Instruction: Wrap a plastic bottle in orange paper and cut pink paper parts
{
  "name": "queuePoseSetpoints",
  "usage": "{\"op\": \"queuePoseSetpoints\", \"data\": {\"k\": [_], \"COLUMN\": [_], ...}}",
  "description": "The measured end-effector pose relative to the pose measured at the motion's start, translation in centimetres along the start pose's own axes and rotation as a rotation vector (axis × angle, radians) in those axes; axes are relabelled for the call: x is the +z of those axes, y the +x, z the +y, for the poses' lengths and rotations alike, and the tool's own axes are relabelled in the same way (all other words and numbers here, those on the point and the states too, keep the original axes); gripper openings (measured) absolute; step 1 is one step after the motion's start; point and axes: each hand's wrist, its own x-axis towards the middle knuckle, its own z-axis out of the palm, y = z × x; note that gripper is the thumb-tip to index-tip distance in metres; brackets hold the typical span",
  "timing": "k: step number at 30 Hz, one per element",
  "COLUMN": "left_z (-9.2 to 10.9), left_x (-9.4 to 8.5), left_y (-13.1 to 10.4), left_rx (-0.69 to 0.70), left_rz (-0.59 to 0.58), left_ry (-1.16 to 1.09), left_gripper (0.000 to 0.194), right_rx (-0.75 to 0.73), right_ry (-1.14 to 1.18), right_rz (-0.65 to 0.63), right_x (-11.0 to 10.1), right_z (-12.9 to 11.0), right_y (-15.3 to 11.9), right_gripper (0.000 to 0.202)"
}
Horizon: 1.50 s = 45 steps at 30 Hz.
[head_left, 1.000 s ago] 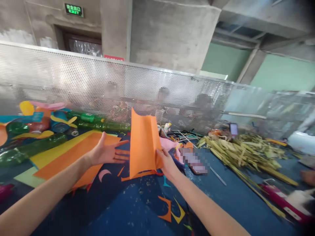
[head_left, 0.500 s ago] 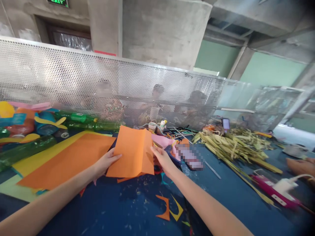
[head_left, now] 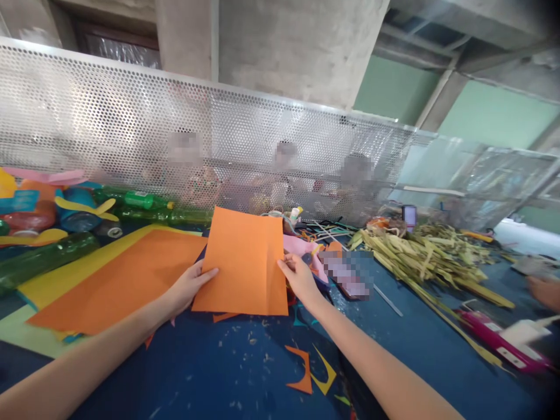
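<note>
Both hands (head_left: 245,280) pinch orange sheet's (head_left: 243,262) side edges.

Orange paper sheet (head_left: 245,262): rectangular, unfolded w/ vertical crease down the middle, held near-flat, slightly tilted up above blue tabletop, pinched at left & right edges, far edge raised.
</note>
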Motion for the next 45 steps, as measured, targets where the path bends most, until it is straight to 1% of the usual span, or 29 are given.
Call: {"op": "queuePoseSetpoints", "data": {"k": [5,9,11,15,18,21,24,27,30,35,37,39,41,43,45], "left_z": [0.2,-0.2,-0.3,0.1,0.6,0.7,0.5,0.3,0.2,0.1,0.2,0.2,0.3,0.3,0.4], "left_x": [0.1,0.0,0.0,0.3,0.5,0.5,0.2,-0.2,-0.5,-0.5,-0.4,-0.2,-0.1,-0.1,-0.4], "left_y": [-0.1,0.3,0.3,0.3,0.2,0.2,0.4,0.7,0.8,0.9,0.8,0.8,0.7,0.8,1.0], "left_rx": [-0.087,-0.074,-0.073,-0.113,-0.130,-0.115,-0.090,-0.104,-0.119,-0.085,-0.067,-0.047,-0.026,-0.001,0.027], "left_rz": [0.089,0.120,0.136,0.200,0.235,0.261,0.269,0.291,0.292,0.284,0.304,0.335,0.362,0.370,0.373], "left_ry": [0.061,0.049,0.023,-0.074,-0.137,-0.199,-0.271,-0.284,-0.288,-0.322,-0.327,-0.329,-0.333,-0.341,-0.345], "left_gripper": [0.045,0.038,0.036,0.032,0.027,0.024,0.024,0.023,0.021,0.018,0.019,0.020,0.020,0.019,0.019], "right_rx": [-0.016,0.004,0.007,-0.035,-0.073,-0.086,-0.070,-0.049,-0.032,0.028,0.069,0.096,0.147,0.230,0.305], "right_ry": [-0.041,-0.097,-0.155,-0.379,-0.667,-0.911,-1.028,-1.119,-1.147,-1.110,-1.054,-0.979,-0.771,-0.429,-0.084], "right_rz": [-0.002,0.019,0.008,-0.045,-0.107,-0.182,-0.244,-0.299,-0.329,-0.311,-0.305,-0.326,-0.364,-0.391,-0.354], "right_x": [0.1,0.1,0.0,-1.0,-2.0,-2.5,-2.1,-1.5,-0.9,-0.9,-1.0,-1.0,-0.7,-0.1,0.4], "right_z": [0.6,1.0,0.9,-0.5,-1.7,-2.4,-2.9,-3.4,-3.6,-3.7,-3.8,-3.8,-3.8,-3.8,-3.8], "right_y": [0.1,0.6,0.7,0.5,0.3,0.0,-0.6,-1.3,-1.8,-2.0,-1.8,-1.5,-1.4,-1.4,-1.6], "right_gripper": [0.028,0.031,0.032,0.035,0.026,0.020,0.028,0.036,0.034,0.033,0.035,0.040,0.043,0.044,0.046]}}
